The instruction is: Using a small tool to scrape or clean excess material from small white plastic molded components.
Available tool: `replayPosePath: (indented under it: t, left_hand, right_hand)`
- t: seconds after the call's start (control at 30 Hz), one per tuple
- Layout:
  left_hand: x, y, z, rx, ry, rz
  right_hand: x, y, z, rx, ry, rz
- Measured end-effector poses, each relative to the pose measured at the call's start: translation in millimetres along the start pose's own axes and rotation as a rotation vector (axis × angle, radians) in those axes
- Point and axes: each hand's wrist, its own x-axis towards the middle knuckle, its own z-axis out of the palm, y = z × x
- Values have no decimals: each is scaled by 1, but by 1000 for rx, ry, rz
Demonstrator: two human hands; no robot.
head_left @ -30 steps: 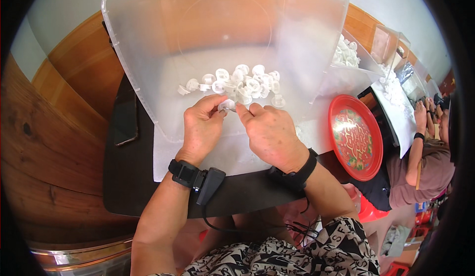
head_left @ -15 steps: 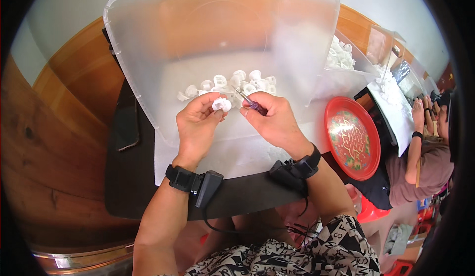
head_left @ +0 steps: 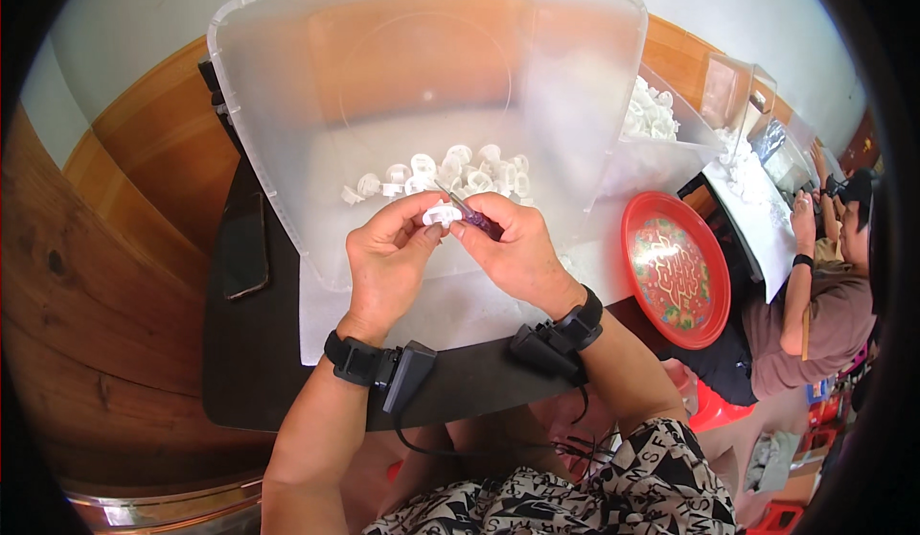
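Note:
My left hand (head_left: 388,252) pinches a small white plastic part (head_left: 442,215) between thumb and fingertips. It has a round flange and an opening in it. My right hand (head_left: 517,252) is closed around a small hand tool (head_left: 479,221) with a dark purple handle and a slim metal tip; its exact kind I cannot make out. The tip reaches the upper right of the held part, and both hands almost meet there. Just beyond them, a loose pile of similar white plastic parts (head_left: 460,166) lies inside a translucent plastic bin (head_left: 431,65) tipped toward me.
A red patterned tray (head_left: 676,271) stands right of the bin. Behind it, another clear bin (head_left: 661,147) holds more white parts. On the dark table (head_left: 249,362) a phone (head_left: 246,247) lies at the left. A person (head_left: 815,324) works at a white-topped table (head_left: 762,219) on the right.
My right hand has moved left and slightly down, bringing the tool's tip to the white part. My left hand has shifted slightly right, still holding that part.

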Motion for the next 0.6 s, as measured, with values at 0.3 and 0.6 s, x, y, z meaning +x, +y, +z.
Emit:
replayPosePath:
  t: [0.3, 0.6]
  left_hand:
    - [2, -4, -2, -144, 6, -99]
    - [9, -8, -12, -206, 181, -111]
  right_hand:
    - [1, 2, -1, 44, -28, 2]
    - [-3, 3, -2, -286, -19, -278]
